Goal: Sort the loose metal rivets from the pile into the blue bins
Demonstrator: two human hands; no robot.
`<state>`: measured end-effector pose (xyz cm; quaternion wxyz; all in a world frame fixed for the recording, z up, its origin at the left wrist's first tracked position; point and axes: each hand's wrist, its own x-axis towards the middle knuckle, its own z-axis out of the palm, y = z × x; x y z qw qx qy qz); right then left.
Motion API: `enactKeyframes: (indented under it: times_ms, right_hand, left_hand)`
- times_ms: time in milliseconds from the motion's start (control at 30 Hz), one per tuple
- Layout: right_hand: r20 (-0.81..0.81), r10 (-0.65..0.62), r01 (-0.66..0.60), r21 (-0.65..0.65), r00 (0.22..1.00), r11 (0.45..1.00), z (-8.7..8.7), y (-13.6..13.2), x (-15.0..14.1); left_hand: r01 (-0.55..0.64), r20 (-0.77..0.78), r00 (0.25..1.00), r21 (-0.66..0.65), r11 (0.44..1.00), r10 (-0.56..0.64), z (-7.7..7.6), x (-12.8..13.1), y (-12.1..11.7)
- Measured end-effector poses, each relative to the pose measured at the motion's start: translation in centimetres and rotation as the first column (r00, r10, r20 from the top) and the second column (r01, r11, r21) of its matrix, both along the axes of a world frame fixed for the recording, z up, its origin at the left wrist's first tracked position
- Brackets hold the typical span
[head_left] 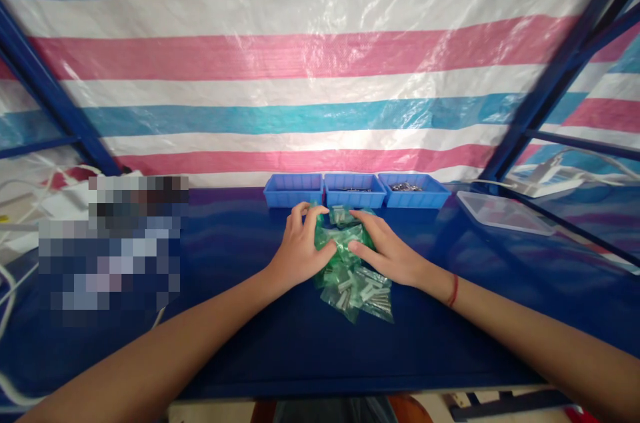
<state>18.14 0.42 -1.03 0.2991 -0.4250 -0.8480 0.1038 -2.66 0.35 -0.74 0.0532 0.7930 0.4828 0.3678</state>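
Observation:
A heap of small green-tinted clear plastic bags (376, 296) lies on the blue table, with white plugs and metal screws visible inside several of them. From the left side my left hand (303, 243) curves around the heap, thumb on top and fingers at its far edge. My right hand (387, 246) grips it from the other side, its thumb close to the left one. Green plastic bulges between both hands. One small bag (341, 215) sits at the far end, between the fingertips. Parts of the heap are hidden under the hands.
Three blue bins stand along the back: a left bin (293, 191), a middle bin (355, 191) with thin metal pieces, and a right bin (414, 191) with small metal parts. A clear plastic lid (505, 213) lies right. White cables (10, 296) and a blurred-out area are left.

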Motion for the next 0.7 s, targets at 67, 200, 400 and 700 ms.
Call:
enactKeyframes:
  times_ms: [67,200,400,700]
  right_hand:
    - [-0.043,-0.008,0.010,0.054,0.999,0.999,0.4,0.9,0.1]
    - [-0.018,-0.161,0.158,0.310,0.987,0.937,1.8,4.6,1.4]
    - [0.298,-0.228,0.109,0.368,0.927,0.924,1.8,9.1,1.8]
    - [0.075,-0.322,0.280,0.338,0.944,0.899,5.8,6.6,1.3]
  left_hand:
    - [0.006,-0.060,0.998,0.053,0.999,-0.003,0.5,0.0,-0.5]
    - [0.197,-0.187,0.967,0.124,0.973,-0.172,2.2,0.3,-2.0]
    - [0.550,-0.409,0.765,0.013,0.835,-0.498,2.2,1.9,-4.4]
    - [0.541,-0.392,0.774,0.001,0.841,-0.497,0.7,2.1,-4.0]
